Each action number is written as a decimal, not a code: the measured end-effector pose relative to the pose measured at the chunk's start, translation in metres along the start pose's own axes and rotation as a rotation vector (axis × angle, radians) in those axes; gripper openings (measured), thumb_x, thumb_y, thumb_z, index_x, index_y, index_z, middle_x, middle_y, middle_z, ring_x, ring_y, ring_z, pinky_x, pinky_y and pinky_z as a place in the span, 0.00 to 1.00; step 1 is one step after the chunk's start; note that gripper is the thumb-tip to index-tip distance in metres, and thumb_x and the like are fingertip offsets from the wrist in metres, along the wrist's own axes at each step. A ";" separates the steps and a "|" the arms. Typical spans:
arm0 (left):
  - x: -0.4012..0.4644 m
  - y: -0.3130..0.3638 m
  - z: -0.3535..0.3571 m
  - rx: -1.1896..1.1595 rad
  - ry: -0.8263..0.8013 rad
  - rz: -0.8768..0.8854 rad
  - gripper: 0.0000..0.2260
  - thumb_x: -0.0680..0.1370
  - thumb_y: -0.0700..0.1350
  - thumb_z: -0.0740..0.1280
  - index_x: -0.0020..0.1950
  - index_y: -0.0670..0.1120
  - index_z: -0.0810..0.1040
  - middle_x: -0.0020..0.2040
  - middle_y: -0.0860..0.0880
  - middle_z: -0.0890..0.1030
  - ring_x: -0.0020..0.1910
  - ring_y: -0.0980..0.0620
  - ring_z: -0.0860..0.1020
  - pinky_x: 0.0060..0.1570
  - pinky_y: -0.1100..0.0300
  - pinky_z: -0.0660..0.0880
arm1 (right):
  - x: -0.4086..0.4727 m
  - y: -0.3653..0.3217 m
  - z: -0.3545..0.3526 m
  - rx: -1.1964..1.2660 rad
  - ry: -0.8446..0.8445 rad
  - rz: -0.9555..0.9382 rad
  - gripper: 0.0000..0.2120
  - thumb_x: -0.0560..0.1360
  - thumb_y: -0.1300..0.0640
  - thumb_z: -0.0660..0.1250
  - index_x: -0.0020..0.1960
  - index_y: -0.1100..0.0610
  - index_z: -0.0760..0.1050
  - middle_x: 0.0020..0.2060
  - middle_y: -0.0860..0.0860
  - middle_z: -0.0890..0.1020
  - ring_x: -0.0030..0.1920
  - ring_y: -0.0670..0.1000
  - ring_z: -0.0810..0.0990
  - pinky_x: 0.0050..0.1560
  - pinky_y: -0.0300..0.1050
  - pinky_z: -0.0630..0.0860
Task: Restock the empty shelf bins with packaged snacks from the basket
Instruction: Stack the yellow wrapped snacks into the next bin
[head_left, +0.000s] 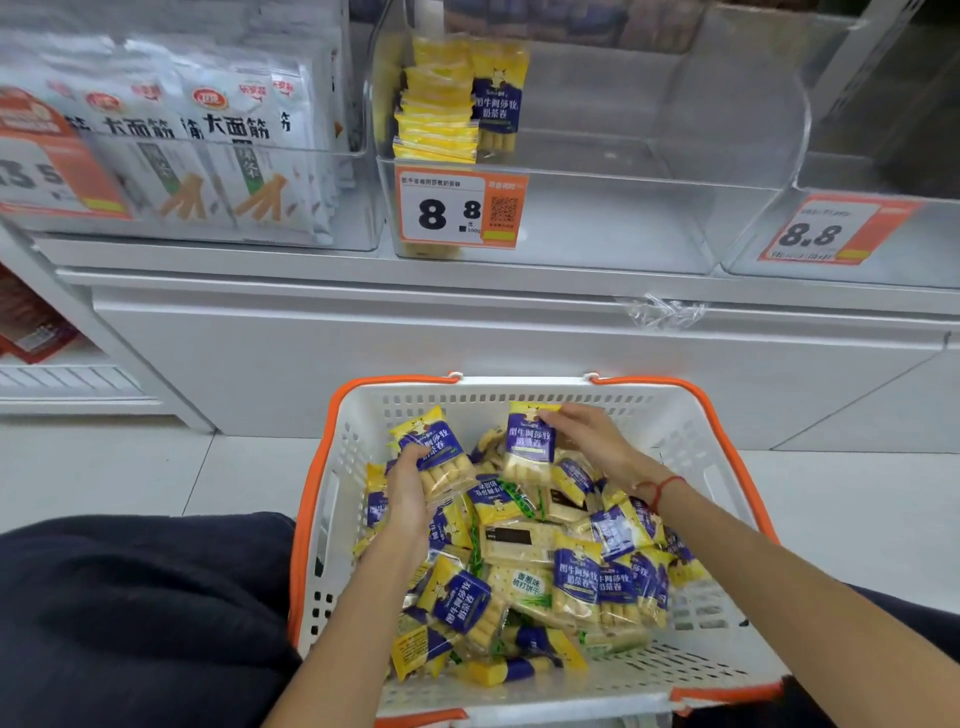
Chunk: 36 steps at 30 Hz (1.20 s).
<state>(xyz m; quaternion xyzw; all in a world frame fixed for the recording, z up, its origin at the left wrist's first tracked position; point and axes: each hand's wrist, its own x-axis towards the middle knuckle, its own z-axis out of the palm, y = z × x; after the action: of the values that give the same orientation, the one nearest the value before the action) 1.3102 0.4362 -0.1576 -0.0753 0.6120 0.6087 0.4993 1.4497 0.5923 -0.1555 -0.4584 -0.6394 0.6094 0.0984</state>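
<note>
A white basket (691, 436) with orange handles sits on the floor, filled with several yellow-and-blue snack packs and a few green-labelled cracker packs (524, 584). My left hand (410, 493) grips one snack pack (434, 441) at the basket's left side. My right hand (582, 434) pinches the top of another snack pack (527, 447), held upright above the pile. On the shelf above, a clear bin (597, 228) holds a small stack of the same packs (457, 104) at its left end; most of the bin is bare.
A bin of white snack bags (208, 140) stands to the left. Another clear bin (857, 244) with an 8.8 price tag sits at the right. A price tag (457, 210) hangs on the middle bin. My dark-clothed knees flank the basket.
</note>
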 end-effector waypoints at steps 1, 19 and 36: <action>-0.002 0.000 0.002 0.037 -0.006 -0.002 0.10 0.78 0.47 0.60 0.45 0.43 0.76 0.41 0.43 0.80 0.38 0.47 0.77 0.48 0.53 0.74 | -0.008 -0.010 -0.006 0.063 -0.042 0.042 0.09 0.80 0.55 0.62 0.51 0.60 0.75 0.44 0.53 0.81 0.47 0.52 0.80 0.41 0.33 0.76; -0.064 0.040 0.072 0.087 -0.271 0.212 0.19 0.80 0.51 0.54 0.47 0.43 0.82 0.40 0.43 0.84 0.38 0.44 0.81 0.45 0.48 0.77 | -0.064 -0.099 -0.007 -0.140 0.317 -0.335 0.12 0.70 0.47 0.73 0.41 0.57 0.83 0.40 0.51 0.83 0.42 0.47 0.79 0.42 0.36 0.73; -0.107 0.139 0.096 0.307 -0.343 0.653 0.22 0.68 0.55 0.66 0.60 0.47 0.73 0.51 0.48 0.79 0.47 0.53 0.78 0.46 0.59 0.74 | -0.103 -0.200 -0.034 -0.042 -0.236 -0.319 0.18 0.78 0.55 0.65 0.67 0.52 0.69 0.59 0.48 0.79 0.57 0.46 0.79 0.55 0.40 0.75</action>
<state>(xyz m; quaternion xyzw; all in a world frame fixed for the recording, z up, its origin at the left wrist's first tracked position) 1.3152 0.4942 0.0344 0.3013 0.5954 0.6406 0.3799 1.4374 0.5763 0.0712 -0.2787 -0.7236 0.6220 0.1087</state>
